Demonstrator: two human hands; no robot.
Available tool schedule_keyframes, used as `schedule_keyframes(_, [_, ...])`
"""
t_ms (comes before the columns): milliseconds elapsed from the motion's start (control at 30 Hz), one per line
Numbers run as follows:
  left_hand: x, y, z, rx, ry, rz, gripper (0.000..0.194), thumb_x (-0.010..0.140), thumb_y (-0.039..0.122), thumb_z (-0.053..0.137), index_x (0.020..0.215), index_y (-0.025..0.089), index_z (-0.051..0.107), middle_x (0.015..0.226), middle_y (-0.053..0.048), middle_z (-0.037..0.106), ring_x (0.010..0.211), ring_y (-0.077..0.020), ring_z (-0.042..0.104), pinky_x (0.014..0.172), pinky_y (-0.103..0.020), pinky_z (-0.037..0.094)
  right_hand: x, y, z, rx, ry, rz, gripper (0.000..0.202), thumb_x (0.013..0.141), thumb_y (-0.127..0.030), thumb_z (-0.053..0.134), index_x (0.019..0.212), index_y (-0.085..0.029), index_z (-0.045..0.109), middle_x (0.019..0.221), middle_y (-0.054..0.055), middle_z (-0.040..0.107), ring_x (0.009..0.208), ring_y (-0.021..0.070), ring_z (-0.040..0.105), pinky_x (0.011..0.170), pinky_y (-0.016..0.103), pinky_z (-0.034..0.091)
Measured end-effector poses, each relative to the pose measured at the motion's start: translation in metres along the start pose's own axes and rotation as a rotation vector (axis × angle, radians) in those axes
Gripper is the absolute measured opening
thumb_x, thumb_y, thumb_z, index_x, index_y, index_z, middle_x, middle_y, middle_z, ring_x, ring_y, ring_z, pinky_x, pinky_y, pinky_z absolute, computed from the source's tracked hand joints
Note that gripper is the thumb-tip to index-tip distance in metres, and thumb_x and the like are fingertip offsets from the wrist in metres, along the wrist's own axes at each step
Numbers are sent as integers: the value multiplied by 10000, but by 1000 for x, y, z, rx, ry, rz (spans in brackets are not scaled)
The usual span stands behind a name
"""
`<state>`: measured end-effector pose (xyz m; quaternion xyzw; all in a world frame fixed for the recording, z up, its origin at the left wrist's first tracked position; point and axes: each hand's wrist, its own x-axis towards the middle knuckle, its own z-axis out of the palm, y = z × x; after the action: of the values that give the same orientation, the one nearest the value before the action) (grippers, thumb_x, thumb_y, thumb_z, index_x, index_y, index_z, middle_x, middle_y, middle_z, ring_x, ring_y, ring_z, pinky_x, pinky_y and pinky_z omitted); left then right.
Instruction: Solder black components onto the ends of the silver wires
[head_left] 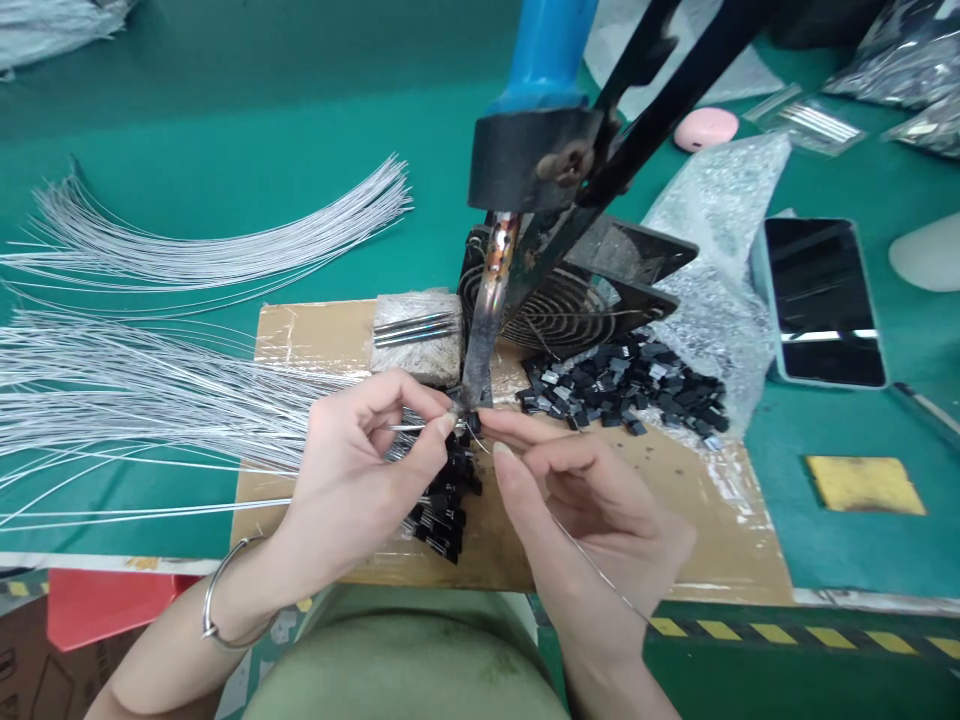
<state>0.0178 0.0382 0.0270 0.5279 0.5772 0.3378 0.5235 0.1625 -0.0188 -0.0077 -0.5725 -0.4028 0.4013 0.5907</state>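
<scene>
My left hand [360,490] is closed, thumb and forefinger pinching a thin white wire [409,428] near its end. A small black connector [474,422] sits between my two hands, under the tip of a fixed soldering iron [484,345]. My right hand [592,510] is closed, with a thin solder wire [600,575] running through it and curving up to the connector. Its forefinger reaches the connector's right side, though the exact contact is too small to make out. Below my fingers lie several black connectors on wires [446,500].
Bundles of white wires [165,370] spread across the left. A black fan [559,305] stands behind the iron, beside a pile of loose black connectors [630,385]. Cardboard [675,530] covers the mat's front. To the right are a phone [821,300] and a yellow sponge [866,485].
</scene>
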Motion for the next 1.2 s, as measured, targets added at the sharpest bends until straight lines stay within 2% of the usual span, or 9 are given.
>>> schedule_keyframes(167, [-1, 1, 1, 1, 6, 4, 106, 867, 150, 754, 774, 174, 710, 834, -36, 769, 714, -137, 656, 638, -242, 487, 0, 1, 0, 1, 8, -3, 192, 924, -167, 773, 770, -221, 672, 1081, 65, 850, 941, 203, 823, 864, 310, 669])
schedule_keyframes(333, [1, 0, 2, 29, 14, -2, 108, 854, 143, 754, 763, 174, 706, 819, -26, 761, 666, -120, 620, 585, -233, 439, 0, 5, -2, 7, -17, -2, 181, 931, -155, 764, 786, -221, 679, 1109, 63, 846, 985, 207, 819, 888, 312, 662])
schedule_keyframes(467, [1, -1, 1, 6, 3, 2, 110, 862, 121, 747, 774, 171, 703, 823, -14, 755, 706, -110, 618, 629, -212, 461, -1, 6, -3, 16, -26, -8, 178, 926, -130, 765, 799, -223, 683, 1115, 41, 844, 1000, 182, 814, 900, 277, 649])
schedule_keyframes(667, [-1, 0, 0, -6, 2, 11, 98, 868, 116, 749, 789, 162, 712, 841, -23, 762, 725, -109, 634, 655, -205, 485, 0, 4, 0, -7, 5, -14, 186, 927, -167, 772, 777, -222, 677, 1069, 55, 849, 950, 197, 816, 868, 306, 653])
schedule_keyframes(1200, [1, -3, 2, 4, 0, 34, 97, 865, 108, 736, 790, 163, 709, 831, -12, 763, 739, -103, 657, 664, -186, 493, 1, 8, 0, 11, -1, -31, 180, 914, -110, 771, 797, -221, 692, 1076, 0, 847, 944, 122, 808, 903, 205, 618])
